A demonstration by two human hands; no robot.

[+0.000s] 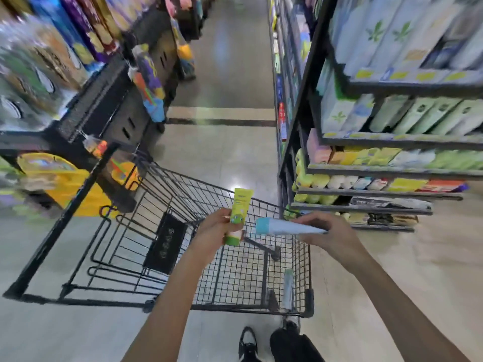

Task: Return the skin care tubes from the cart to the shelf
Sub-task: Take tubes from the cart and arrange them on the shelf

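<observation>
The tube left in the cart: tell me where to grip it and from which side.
Grip the pale tube at its upper end, reaching from above. It stands nearly upright against the cart's right wire wall, so only the top is free. Both hands are full now.

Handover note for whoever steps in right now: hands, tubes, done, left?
Left hand: grip closed on the green tube, held upright above the cart.
Right hand: grip closed on the blue-and-white tube, held roughly level, cap end pointing left.
One more tube lies in the cart basket by its right wall.
Shelf unit stands to the right, stocked; frame is blurred, so the tubes' matching slot cannot be told.
Done: two tubes lifted out of the cart.
Left: shelve both held tubes, then fetch the one in the basket and shelve it too.
</observation>
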